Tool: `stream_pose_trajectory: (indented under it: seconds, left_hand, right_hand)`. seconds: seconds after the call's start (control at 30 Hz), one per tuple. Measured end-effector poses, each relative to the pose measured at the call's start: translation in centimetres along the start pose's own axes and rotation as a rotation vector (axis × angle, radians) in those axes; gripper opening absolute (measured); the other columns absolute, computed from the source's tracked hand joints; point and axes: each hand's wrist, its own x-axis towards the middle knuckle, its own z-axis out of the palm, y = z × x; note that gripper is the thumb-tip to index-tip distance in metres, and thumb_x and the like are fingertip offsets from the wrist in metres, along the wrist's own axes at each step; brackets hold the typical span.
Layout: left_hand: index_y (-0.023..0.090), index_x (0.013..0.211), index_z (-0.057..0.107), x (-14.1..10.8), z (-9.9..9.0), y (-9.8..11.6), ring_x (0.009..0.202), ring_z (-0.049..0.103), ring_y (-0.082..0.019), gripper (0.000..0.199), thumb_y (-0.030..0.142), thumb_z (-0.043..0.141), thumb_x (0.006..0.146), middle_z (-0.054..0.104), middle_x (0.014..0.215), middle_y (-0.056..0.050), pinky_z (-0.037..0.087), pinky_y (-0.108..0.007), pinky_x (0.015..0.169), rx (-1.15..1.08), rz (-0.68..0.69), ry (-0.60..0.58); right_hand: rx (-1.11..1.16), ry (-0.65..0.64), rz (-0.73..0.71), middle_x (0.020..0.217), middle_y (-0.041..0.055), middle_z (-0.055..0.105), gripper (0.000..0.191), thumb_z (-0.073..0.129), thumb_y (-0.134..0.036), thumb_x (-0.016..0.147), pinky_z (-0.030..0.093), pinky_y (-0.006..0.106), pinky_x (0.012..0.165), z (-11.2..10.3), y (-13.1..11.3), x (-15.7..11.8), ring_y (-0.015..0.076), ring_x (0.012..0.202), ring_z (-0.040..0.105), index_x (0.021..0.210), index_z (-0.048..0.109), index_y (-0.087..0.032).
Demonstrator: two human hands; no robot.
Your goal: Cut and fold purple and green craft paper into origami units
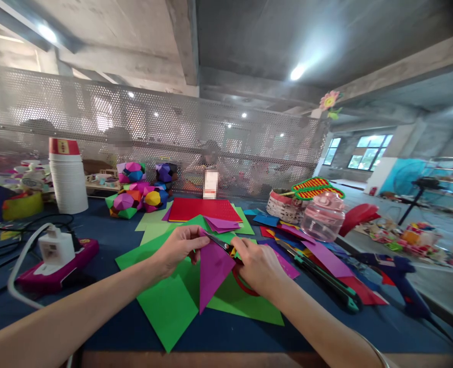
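Note:
My left hand (183, 246) pinches the top corner of a purple paper triangle (214, 268), which hangs point down over the green sheets. In my right hand (255, 260) are scissors (226, 246), their dark blades lying along the upper edge of the purple paper, close to my left fingertips. One red handle loop shows below my right hand. Under both hands lie bright green sheets (168, 306) and a lighter green sheet (249, 301). Behind them is a stack of red sheets (203, 210) with a small purple piece (221, 225) at its front edge.
At left are a purple power strip (58, 266), stacked paper cups (68, 179) and colourful paper balls (129, 199). To the right lie a utility knife (322, 276), coloured paper strips (330, 258), a clear bottle (323, 220), a basket (285, 206) and a blue glue gun (403, 281).

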Motion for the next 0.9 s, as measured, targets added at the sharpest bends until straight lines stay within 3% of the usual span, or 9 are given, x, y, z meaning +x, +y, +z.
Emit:
stream_pose_trajectory:
  seconds: [0.27,0.47,0.67,0.77,0.9]
  left_hand:
    - [0.017,0.074,0.06,0.08,-0.13,-0.26,0.045,0.052,-0.009,0.033,0.045,0.077,0.074,0.056,0.058,0.004,0.042,-0.019,0.042,0.004,-0.021,0.0]
    - [0.017,0.072,0.06,-0.24,-0.06,0.22,0.045,0.055,-0.009,0.032,0.045,0.075,0.076,0.057,0.055,0.003,0.043,-0.02,0.045,0.013,-0.036,-0.02]
    - [0.015,0.078,0.064,-0.46,0.36,0.62,0.046,0.057,-0.011,0.029,0.043,0.073,0.077,0.058,0.055,0.002,0.045,-0.022,0.047,0.02,-0.022,-0.044]
    - [0.014,0.083,0.067,-0.43,0.4,0.47,0.045,0.057,-0.011,0.026,0.039,0.072,0.076,0.06,0.055,0.002,0.046,-0.022,0.048,0.045,-0.009,-0.06]
    - [0.013,0.086,0.067,-0.32,0.31,0.2,0.045,0.057,-0.011,0.029,0.04,0.071,0.077,0.061,0.053,0.001,0.047,-0.023,0.048,0.06,0.011,-0.058]
  right_hand:
    - [-0.021,-0.051,0.009,0.093,0.0066,0.07,0.028,0.055,-0.012,0.082,0.015,0.032,0.054,-0.45,-0.24,-0.06,0.0226,0.074,0.067,0.108,0.062,-0.017]
    - [0.04,-0.011,0.008,0.091,0.0054,0.07,0.028,0.055,-0.011,0.079,0.018,0.031,0.054,-0.47,-0.1,-0.13,0.0201,0.074,0.066,0.106,0.06,-0.018]
    - [0.102,0.098,-0.033,0.095,0.0056,0.065,0.026,0.058,-0.027,0.082,0.02,0.03,0.054,-0.71,0.03,-0.31,0.02,0.072,0.062,0.107,0.056,-0.019]
    - [0.087,0.1,-0.043,0.098,0.0065,0.062,0.031,0.059,-0.024,0.078,0.02,0.03,0.053,-0.94,-0.04,-0.41,0.02,0.073,0.061,0.108,0.055,-0.018]
    - [0.077,0.068,-0.027,0.094,0.0057,0.064,0.025,0.057,-0.03,0.085,0.016,0.03,0.053,-0.96,-0.04,-0.33,0.0193,0.069,0.06,0.107,0.057,-0.019]
